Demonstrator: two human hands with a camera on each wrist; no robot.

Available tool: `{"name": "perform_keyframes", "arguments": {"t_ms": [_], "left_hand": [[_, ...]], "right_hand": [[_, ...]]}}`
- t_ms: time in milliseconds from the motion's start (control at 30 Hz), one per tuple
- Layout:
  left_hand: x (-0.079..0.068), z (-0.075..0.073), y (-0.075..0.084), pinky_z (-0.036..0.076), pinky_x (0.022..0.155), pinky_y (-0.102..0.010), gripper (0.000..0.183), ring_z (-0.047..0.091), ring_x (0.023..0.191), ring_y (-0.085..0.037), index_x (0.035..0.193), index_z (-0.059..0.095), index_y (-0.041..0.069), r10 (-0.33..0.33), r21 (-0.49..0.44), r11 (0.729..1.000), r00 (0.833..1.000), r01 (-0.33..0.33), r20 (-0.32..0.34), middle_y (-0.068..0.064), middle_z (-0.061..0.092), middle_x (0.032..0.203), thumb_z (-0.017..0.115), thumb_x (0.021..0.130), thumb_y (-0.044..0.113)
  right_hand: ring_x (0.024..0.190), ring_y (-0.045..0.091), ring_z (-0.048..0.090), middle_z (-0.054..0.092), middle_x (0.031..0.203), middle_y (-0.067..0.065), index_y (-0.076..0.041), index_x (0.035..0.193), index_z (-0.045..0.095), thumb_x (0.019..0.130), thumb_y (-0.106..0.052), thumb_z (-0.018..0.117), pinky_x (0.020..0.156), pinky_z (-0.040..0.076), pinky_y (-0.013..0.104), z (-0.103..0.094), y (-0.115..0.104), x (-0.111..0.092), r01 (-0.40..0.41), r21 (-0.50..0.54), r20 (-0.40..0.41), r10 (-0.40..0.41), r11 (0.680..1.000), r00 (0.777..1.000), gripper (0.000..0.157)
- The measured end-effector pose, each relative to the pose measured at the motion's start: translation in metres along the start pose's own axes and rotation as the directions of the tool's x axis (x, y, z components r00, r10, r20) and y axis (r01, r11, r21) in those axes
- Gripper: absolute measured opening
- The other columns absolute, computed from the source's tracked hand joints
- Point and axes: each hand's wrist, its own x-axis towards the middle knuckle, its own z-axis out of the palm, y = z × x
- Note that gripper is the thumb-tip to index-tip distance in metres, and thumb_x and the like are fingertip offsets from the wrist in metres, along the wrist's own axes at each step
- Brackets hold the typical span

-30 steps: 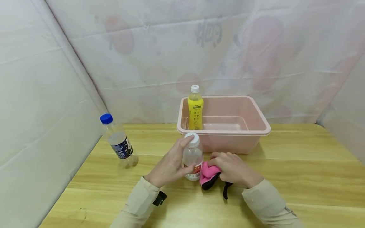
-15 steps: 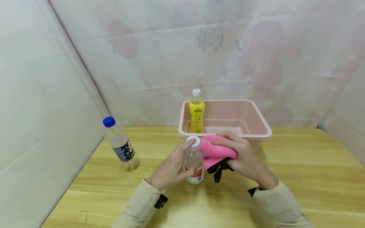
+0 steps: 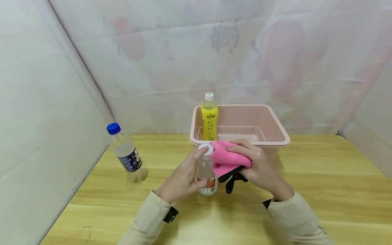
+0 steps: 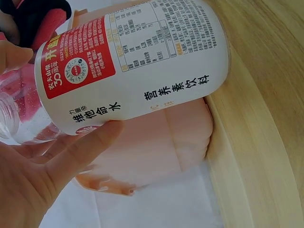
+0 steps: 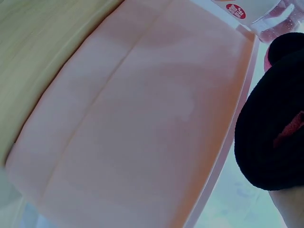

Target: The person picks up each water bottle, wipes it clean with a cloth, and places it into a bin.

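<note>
A clear bottle (image 3: 204, 169) with a white cap stands upright on the table. My left hand (image 3: 180, 178) holds it from the left, one finger on the cap and the thumb along the label. Printed text fills the bottle's white and red label (image 4: 156, 57) in the left wrist view. With my right hand (image 3: 258, 166) I grip a bunched pink cloth (image 3: 228, 161) with black trim, held against the bottle's right side just below the cap. The cloth's black underside (image 5: 263, 128) shows large in the right wrist view; most of that hand is hidden there.
Behind the hands is a pink plastic basin (image 3: 242, 142). A yellow-labelled bottle (image 3: 209, 122) stands in its left part. On the left of the wooden table (image 3: 330, 190) is a blue-capped bottle (image 3: 130, 158). White sheets (image 3: 171, 68) hang behind.
The right hand has lifted the pink cloth from low beside the bottle up to its neck. The left hand has kept its hold on the bottle.
</note>
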Motion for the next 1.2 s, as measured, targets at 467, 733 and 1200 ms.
{"name": "perform_keyframes", "arguments": {"t_ms": [467,733,1200], "left_hand": [[0.001,0.0,0.0,0.047,0.107,-0.04,0.088,0.052,0.125,-0.031,0.151,0.017,0.009,-0.018,-0.001,1.0,1.0,0.018,0.009,-0.023,0.043,0.143,0.076,0.085,0.003],[0.0,0.0,0.0,0.05,0.104,-0.04,0.089,0.053,0.125,-0.032,0.151,0.016,0.01,-0.028,-0.004,1.0,1.0,0.028,-0.001,-0.023,0.043,0.142,0.076,0.086,0.003],[-0.002,0.0,0.0,0.052,0.101,-0.042,0.089,0.054,0.124,-0.032,0.151,0.018,0.01,-0.035,0.016,0.999,0.999,0.036,-0.018,-0.024,0.043,0.142,0.078,0.085,0.004]], "right_hand": [[0.093,0.016,0.062,0.066,0.111,0.002,-0.004,0.111,0.073,0.065,0.023,0.058,0.081,0.051,0.018,0.002,0.005,-0.005,-0.035,-0.029,0.103,0.038,0.999,0.994,0.055],[0.087,0.014,0.061,0.065,0.102,-0.004,-0.012,0.097,0.074,0.064,0.021,0.061,0.073,0.057,0.031,0.004,0.008,-0.009,-0.113,-0.103,0.283,0.138,0.988,0.949,0.048],[0.079,0.02,0.059,0.063,0.096,0.002,-0.015,0.094,0.075,0.064,0.015,0.063,0.066,0.054,0.042,0.031,0.014,-0.026,-0.095,-0.367,0.58,0.307,0.925,0.754,0.044]]}}
